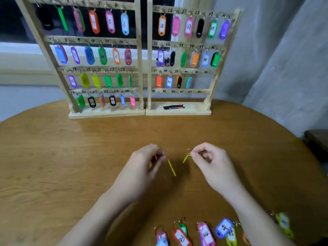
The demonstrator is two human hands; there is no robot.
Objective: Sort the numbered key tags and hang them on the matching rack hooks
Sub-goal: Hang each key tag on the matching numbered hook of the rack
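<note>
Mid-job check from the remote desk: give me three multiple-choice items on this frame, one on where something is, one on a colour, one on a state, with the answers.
1. Where do the loose, unsorted tags lie?
A. On the table's near edge, by the right forearm
B. On the left rack's base
C. On the window sill

2. What colour is the tag hung under hook 25?
A. Black
B. Orange
C. Light blue

3. What state is the bottom row of the right rack, hooks 43 to 48, in?
A. Every hook full
B. Half full
C. No tags hung

Answers:
1 A, the heap sits at the bottom of the frame on the table.
2 B, an orange tag marked 25 hangs there.
3 C, only written numbers show along that bar.

Both the left hand and right hand pinch a yellow-green tag edge-on, so neither grip is free.
</note>
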